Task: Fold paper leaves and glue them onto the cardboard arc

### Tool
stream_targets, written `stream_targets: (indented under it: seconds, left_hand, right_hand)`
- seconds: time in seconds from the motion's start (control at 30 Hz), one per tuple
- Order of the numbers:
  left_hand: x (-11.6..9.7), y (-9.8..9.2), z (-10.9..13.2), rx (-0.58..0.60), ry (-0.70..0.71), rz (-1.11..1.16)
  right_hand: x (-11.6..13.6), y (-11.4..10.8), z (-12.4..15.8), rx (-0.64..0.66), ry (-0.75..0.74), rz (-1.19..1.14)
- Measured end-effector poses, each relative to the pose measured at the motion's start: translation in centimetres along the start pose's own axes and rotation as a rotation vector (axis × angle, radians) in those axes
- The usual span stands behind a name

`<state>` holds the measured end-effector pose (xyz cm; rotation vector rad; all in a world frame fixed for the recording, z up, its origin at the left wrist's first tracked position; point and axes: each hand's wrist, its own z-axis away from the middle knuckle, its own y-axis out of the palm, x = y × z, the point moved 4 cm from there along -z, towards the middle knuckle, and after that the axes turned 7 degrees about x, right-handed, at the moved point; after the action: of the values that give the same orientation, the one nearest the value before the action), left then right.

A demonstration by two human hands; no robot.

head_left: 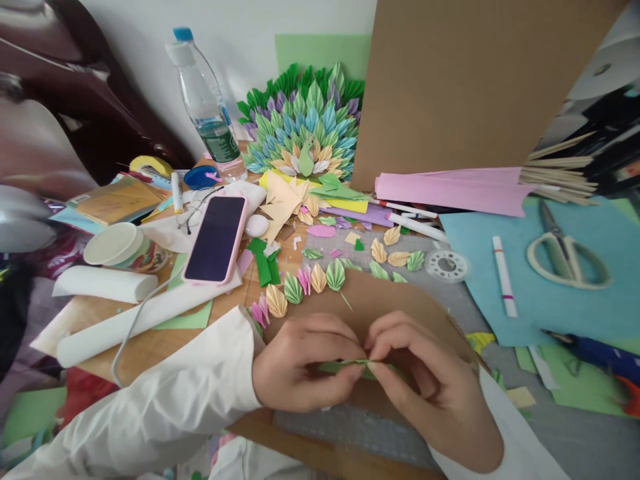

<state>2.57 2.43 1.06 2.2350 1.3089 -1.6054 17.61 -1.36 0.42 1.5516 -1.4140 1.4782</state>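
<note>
A narrow folded strip of green paper (345,366) is pinched between my two hands. My left hand (310,360) grips its left part with thumb and fingers. Meeting it at the middle, the fingertips of my right hand (425,380) pinch the strip too, and its right end is partly hidden. Under both hands lies a brown cardboard piece (395,300) with a rounded top. Pleated paper leaves in pink, cream and green run along its upper left edge, including a green leaf (335,274) near a thin green strand (347,301).
A pink-cased phone (216,240), a paper cup (123,248) and two plastic bottles (210,113) stand or lie left. Behind is a paper peacock (306,157) by a large cardboard sheet (450,87). Scissors (563,250), a marker (504,277) and a blue glue gun (600,353) lie right.
</note>
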Motion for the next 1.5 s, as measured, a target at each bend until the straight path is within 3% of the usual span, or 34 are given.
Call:
stream_targets:
  seconds: [0.13, 0.27, 0.43, 0.5, 0.7, 0.9, 1.23, 1.4, 1.5]
  left_hand:
    - [0.2, -0.1, 0.0, -0.005, -0.021, -0.013]
    - [0.7, 0.0, -0.1, 0.003, -0.169, 0.066]
    - [1.5, 1.0, 0.1, 0.122, -0.432, 0.498]
    - [1.7, 1.2, 0.3, 0.109, -0.515, 0.676]
    - [1.6, 0.9, 0.1, 0.032, -0.521, 0.777]
    - [1.5, 0.5, -0.1, 0.026, -0.475, 0.582]
    - [0.4, -0.1, -0.3, -0.001, -0.193, 0.255]
    - [0.5, -0.1, -0.3, 0.004, -0.245, 0.287]
    - [0.6, -0.2, -0.3, 0.017, -0.322, 0.395]
  right_hand:
    - [0.0, -0.2, -0.1, -0.010, -0.017, 0.172]
    - [0.3, -0.5, 0.3, -0.144, -0.140, 0.481]
    - [1.2, -0.5, 1.2, -0.331, -0.342, 0.857]
    - [1.4, -0.3, 1.4, -0.354, -0.411, 0.908]
    - [1.5, 0.2, 1.4, -0.394, -0.473, 1.007]
    - [1.4, 0.5, 1.5, -0.426, -0.468, 1.022]
    - [1.4, 0.3, 1.1, -0.434, -0.325, 0.903]
    - [1.1, 0.2, 1.0, -0.358, -0.291, 0.758]
    - [0.4, 0.2, 1.0, -0.291, -0.222, 0.492]
